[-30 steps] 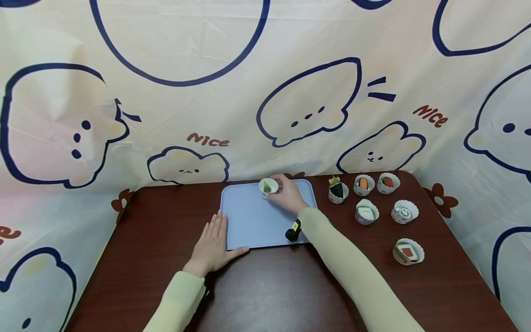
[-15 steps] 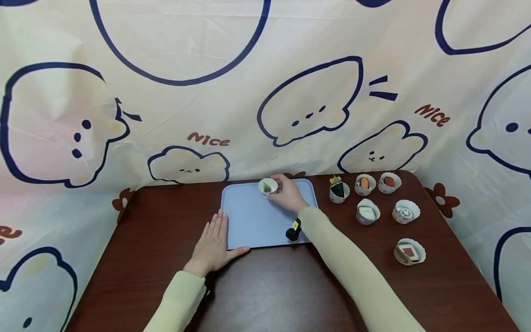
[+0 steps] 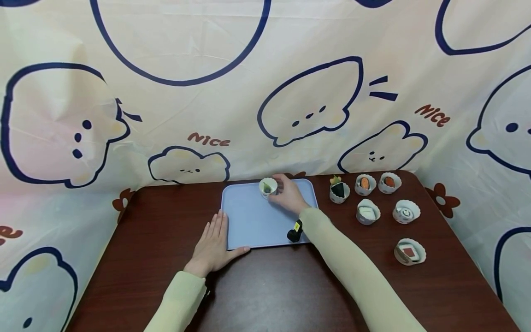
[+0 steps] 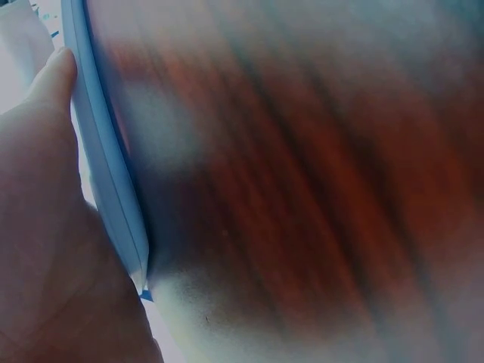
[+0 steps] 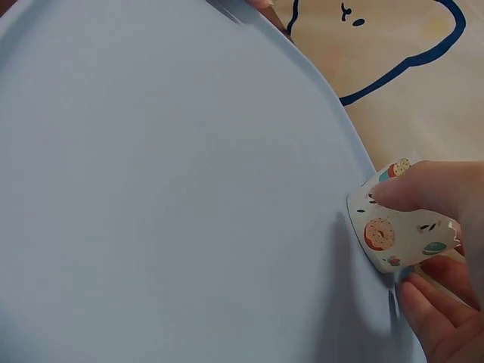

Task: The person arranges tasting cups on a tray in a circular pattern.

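My right hand [image 3: 289, 196] pinches a small white paper cup [image 3: 265, 182] at the far side of a light blue tray [image 3: 261, 221]. Something green shows inside that cup. In the right wrist view, thumb and fingers lie on either side of the paper cup [image 5: 401, 234], which is printed with a doughnut and other sweets. My left hand [image 3: 212, 242] lies flat at the tray's near left corner, fingers straight along its left side and thumb at the front edge. The left wrist view has the left hand [image 4: 60, 212] against the tray rim [image 4: 106, 151].
Right of the tray stand several paper cups with small food-like pieces: a dark green one [image 3: 338, 191], orange ones [image 3: 364, 183], a white one [image 3: 367, 213], a swirl [image 3: 405, 212] and a red-and-white one [image 3: 409, 251]. A printed cloth [image 3: 244, 115] hangs behind the brown table [image 3: 265, 295].
Almost nothing differs. My right hand stays at the paper cup on the tray, its wrist shifted very slightly right; the left hand keeps its place.
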Action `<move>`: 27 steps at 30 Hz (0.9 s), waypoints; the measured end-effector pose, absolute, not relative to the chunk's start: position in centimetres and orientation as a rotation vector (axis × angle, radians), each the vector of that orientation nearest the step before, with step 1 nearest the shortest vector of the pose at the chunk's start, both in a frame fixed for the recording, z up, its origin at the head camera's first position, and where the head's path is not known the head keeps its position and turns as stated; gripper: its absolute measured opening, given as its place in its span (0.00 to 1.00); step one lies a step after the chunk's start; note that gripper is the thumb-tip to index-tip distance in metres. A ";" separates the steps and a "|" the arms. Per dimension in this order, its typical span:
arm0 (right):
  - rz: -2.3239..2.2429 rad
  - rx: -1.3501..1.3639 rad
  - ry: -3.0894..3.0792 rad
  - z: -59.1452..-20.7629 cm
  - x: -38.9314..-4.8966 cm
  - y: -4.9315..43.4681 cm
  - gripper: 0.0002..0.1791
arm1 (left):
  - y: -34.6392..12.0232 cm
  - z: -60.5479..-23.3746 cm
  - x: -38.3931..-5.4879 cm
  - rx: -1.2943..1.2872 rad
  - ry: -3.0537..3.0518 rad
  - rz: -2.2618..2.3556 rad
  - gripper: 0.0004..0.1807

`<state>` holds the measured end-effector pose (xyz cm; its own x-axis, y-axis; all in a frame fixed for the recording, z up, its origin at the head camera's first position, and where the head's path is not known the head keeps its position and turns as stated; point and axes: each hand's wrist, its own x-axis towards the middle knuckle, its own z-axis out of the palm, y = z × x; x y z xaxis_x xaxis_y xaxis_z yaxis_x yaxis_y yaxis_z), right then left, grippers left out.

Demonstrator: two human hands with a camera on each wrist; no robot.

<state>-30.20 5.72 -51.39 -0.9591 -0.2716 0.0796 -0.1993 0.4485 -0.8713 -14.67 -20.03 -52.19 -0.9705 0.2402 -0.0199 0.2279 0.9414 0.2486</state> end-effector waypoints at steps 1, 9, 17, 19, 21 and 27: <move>-1.563 -0.425 2.609 -51.3 -30.1 5.9 0.40 | -20.1 -52.3 -14.7 0.369 3.048 0.372 0.71; -1.566 -0.408 2.615 -50.7 -29.6 7.0 0.43 | -20.2 -52.9 -14.9 0.364 3.053 0.321 0.71; -1.593 -0.415 2.606 -50.2 -29.3 8.0 0.44 | -19.7 -51.4 -14.6 0.346 3.022 0.331 0.69; -1.609 -0.429 2.599 -50.1 -29.2 8.2 0.44 | -19.6 -51.2 -14.5 0.341 3.014 0.320 0.69; -1.617 -0.442 2.591 -49.9 -29.1 8.3 0.43 | -19.6 -51.2 -14.5 0.340 3.015 0.317 0.68; -1.614 -0.474 2.594 -49.6 -28.7 9.0 0.42 | -19.7 -51.5 -14.5 0.347 3.027 0.337 0.69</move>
<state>-28.69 8.99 -49.58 -0.9518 -0.2830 0.1183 -0.2311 0.4081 -0.8832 -14.48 -19.70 -51.54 -0.9715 0.2319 -0.0502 0.2151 0.9502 0.2257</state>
